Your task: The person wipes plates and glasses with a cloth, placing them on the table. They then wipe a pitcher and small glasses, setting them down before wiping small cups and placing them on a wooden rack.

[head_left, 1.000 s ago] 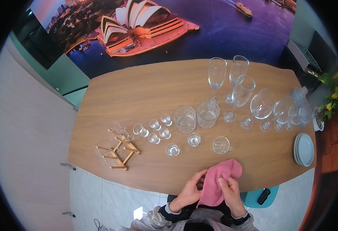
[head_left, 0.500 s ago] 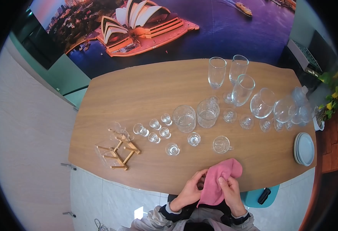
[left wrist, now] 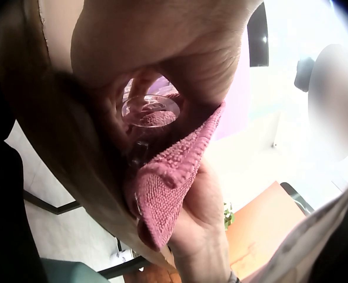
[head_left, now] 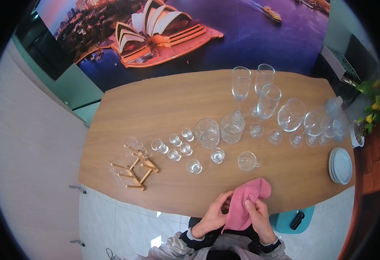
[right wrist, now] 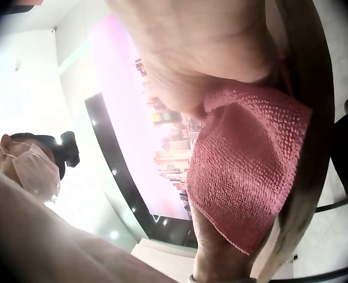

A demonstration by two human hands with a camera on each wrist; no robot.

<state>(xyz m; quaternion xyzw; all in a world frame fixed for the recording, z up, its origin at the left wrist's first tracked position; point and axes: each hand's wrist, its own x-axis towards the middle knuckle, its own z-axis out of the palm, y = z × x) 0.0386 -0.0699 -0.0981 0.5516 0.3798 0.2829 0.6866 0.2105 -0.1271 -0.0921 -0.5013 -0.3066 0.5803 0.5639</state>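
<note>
One glass (left wrist: 151,115) within left hand's (head_left: 213,216) curl — left-wrist view only — right hand (head_left: 261,220) pinching pink cloth (head_left: 240,210).

The pink cloth (head_left: 243,207) lay bunched at the lower middle of the head view, just right of centre, slanting from a rounded fold at its upper right to a narrower lower-left end. Its weave was nubbly, its edge hemmed; in the right wrist view a corner pointed down. The clear glass (left wrist: 151,111) showed a round rim left of centre in the left wrist view, pink cloth beside it, its lower part largely hidden.
</note>
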